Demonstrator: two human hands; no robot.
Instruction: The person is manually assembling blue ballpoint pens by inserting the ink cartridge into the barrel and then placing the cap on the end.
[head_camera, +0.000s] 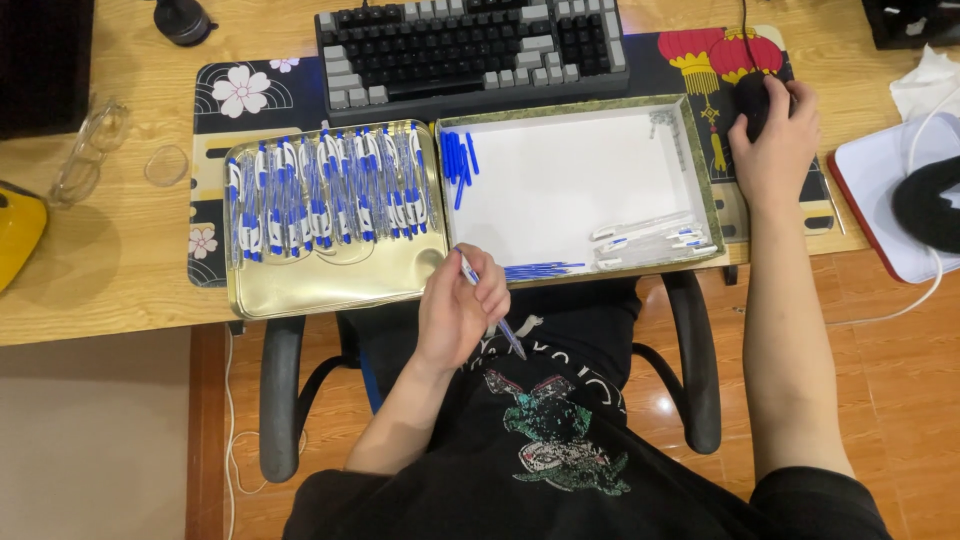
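A: Head view: the left hand (458, 318) grips a blue pen (490, 308) at the worktop (120, 290) edge, beside the gold tray (335, 285).

B: The right hand (775, 140) closes over the mouse (757, 100). Held so loosely over the lap, the pen could drop.

We hold a pen (492, 308) in our left hand (460, 318), a slim clear barrel with blue ends, tilted with one tip toward the white box (570, 185) and the other toward our lap. It hangs just off the box's near left corner, beyond the worktop edge. Our right hand (772, 140) rests over a dark mouse (752, 100) just right of the box, fingers draped on top. Left of the box, touching it, a gold tray (330, 280) carries a row of finished pens (325, 190).
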